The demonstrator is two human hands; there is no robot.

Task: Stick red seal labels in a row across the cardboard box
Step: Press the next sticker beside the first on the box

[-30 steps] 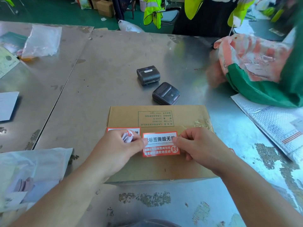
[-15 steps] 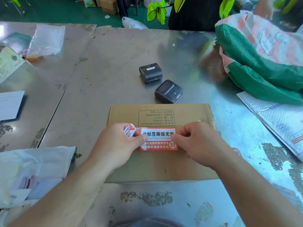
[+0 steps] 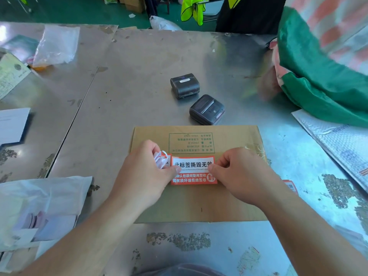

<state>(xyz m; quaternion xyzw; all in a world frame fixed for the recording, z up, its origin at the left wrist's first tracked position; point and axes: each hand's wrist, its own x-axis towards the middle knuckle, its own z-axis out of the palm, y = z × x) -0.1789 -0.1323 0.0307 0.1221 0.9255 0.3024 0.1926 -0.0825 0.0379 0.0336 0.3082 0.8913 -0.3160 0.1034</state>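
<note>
Two thumbs pinning glossy rectangular red seal label (image 3: pixel 193 170) flat on matte cardboard box (image 3: pixel 199 202), left hand (image 3: pixel 143 176) clutching crumpled backing paper (image 3: pixel 160 159)

**Metal tables on a green floor**

Two worn metal tables (image 3: pixel 139 80) meet at a seam, their tops scuffed, patchy and bright with glare at the left and right. Behind them lies a green floor (image 3: pixel 79 10) with boxes (image 3: pixel 133 3) standing on it. A yellow vest (image 3: pixel 192 10) hangs at the far side, beside a dark shape.
</note>
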